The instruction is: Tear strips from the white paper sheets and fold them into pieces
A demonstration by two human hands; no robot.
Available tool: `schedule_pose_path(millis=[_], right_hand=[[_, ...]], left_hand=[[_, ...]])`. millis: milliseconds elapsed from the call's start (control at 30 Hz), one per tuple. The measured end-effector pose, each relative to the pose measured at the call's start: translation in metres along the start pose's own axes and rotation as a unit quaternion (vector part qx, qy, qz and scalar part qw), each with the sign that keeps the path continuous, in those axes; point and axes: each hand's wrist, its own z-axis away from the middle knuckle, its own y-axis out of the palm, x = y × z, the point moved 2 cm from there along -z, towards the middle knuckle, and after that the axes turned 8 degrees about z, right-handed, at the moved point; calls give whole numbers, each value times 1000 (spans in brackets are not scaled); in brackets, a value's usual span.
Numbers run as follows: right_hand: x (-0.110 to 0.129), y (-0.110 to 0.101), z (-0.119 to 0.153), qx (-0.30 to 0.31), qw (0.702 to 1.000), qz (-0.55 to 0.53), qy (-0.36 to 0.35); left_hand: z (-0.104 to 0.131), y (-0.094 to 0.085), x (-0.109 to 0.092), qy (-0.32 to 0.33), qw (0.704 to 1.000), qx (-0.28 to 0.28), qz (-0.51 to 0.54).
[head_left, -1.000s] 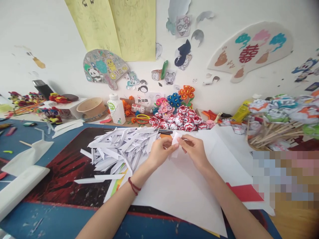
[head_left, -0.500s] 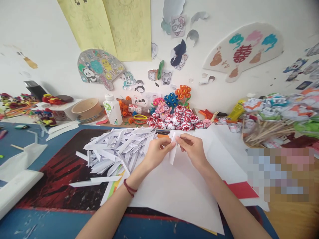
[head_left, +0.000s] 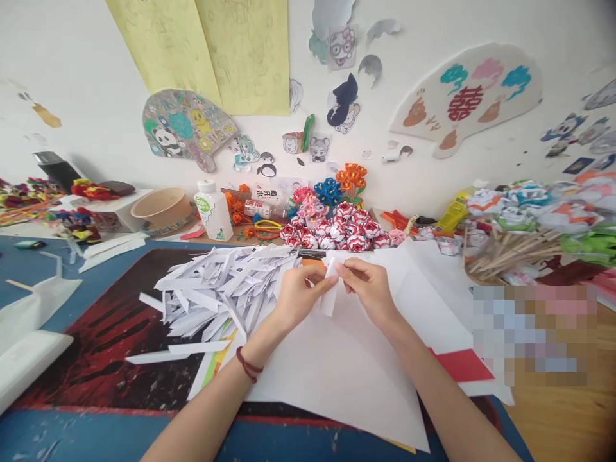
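Observation:
A small folded strip of white paper [head_left: 328,302] is pinched between my two hands, above a large white sheet [head_left: 346,378]. My left hand [head_left: 301,292] grips the strip from the left with thumb and fingers. On its other side my right hand [head_left: 364,282] pinches the upper end, its thumb nearly meeting the left one. To the left of my hands lies a heap of folded white paper strips [head_left: 216,289]. One loose strip [head_left: 158,357] rests nearer to me on the dark red-and-black mat [head_left: 110,327].
Behind the sheet stand red-and-white paper flowers [head_left: 356,231], a white bottle [head_left: 213,212] and a round tan bowl [head_left: 166,208]. Paper flowers on wooden sticks [head_left: 500,253] crowd the right. Red paper [head_left: 462,366] lies by my right forearm; a white box-like object [head_left: 33,366] sits at left.
The whole view has shifted slightly, so things sit a little further left. Both hands keep their pinch on the paper strip, with hardly any movement of the fingers.

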Motion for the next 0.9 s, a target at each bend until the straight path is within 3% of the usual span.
schedule_pose_path(millis=[167, 333, 500, 900], right_hand=[[1, 0, 0, -1, 1000, 14, -9], [3, 0, 1, -3, 998, 37, -44], [4, 1, 2, -1, 995, 59, -76], [-3, 1, 2, 18, 999, 34, -17]], left_hand=[[-1, -1, 1, 11, 1000, 10, -4], [-1, -7, -2, 34, 998, -51, 17], [1, -8, -4, 69, 994, -75, 37], [2, -8, -2, 70, 993, -81, 44]])
